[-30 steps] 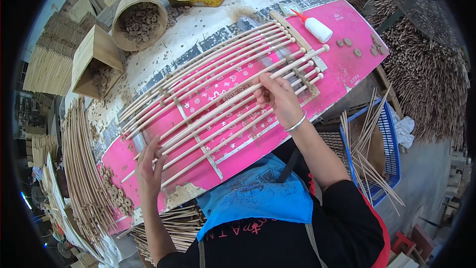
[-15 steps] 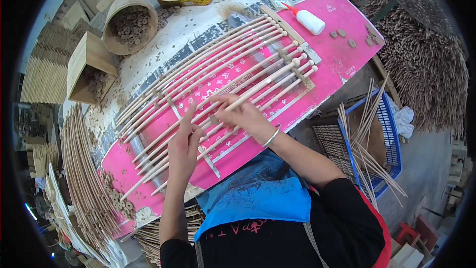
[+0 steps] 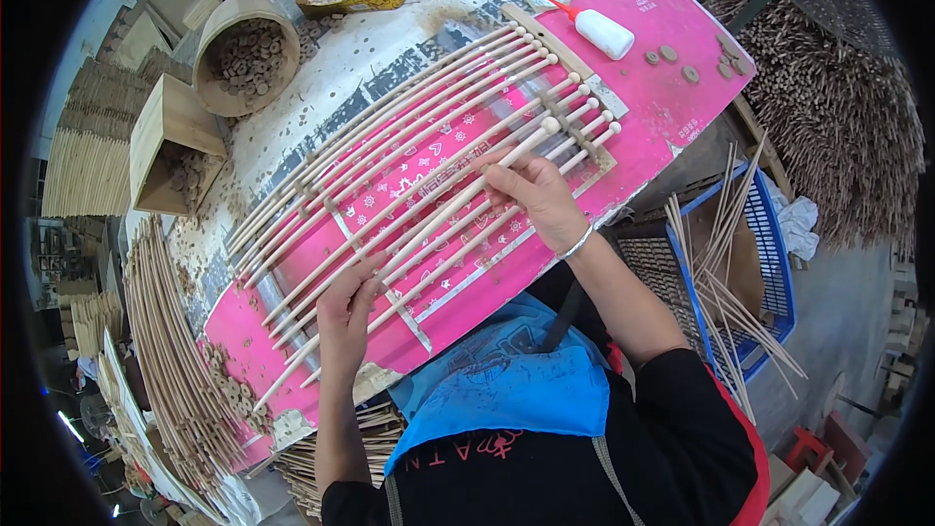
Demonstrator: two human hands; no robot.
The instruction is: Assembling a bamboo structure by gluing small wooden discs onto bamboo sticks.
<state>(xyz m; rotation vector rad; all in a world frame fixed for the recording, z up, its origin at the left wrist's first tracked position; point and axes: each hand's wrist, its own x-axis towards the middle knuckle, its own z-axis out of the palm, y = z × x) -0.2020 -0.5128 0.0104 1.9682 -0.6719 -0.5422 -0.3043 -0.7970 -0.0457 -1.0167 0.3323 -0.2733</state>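
A light wooden rod (image 3: 458, 197) with a round ball on its upper end slants over the row of similar rods. My right hand (image 3: 538, 197) pinches it between thumb and fingers, below the ball. My left hand (image 3: 345, 310) is closed around the lower part of that rod, its fingers partly hidden. Beneath lie several ball-ended rods (image 3: 409, 148), side by side across a wooden rack with a crossbar (image 3: 575, 63) near the balls. Small brown wooden discs (image 3: 575, 127) sit on some of the rods.
A white glue bottle (image 3: 604, 34) with a red nozzle lies on the pink board (image 3: 672, 97), near loose discs (image 3: 690, 73). Tubs of discs (image 3: 247, 56) and a yellow tray of balls (image 3: 362, 2) stand beyond. Bundled rods (image 3: 175, 351) lie left; a blue basket (image 3: 774, 273) stands right.
My right hand has moved right and toward me, with the ball-ended rod lifted and shifted down from the other ball ends. My left hand has moved slightly down and left.
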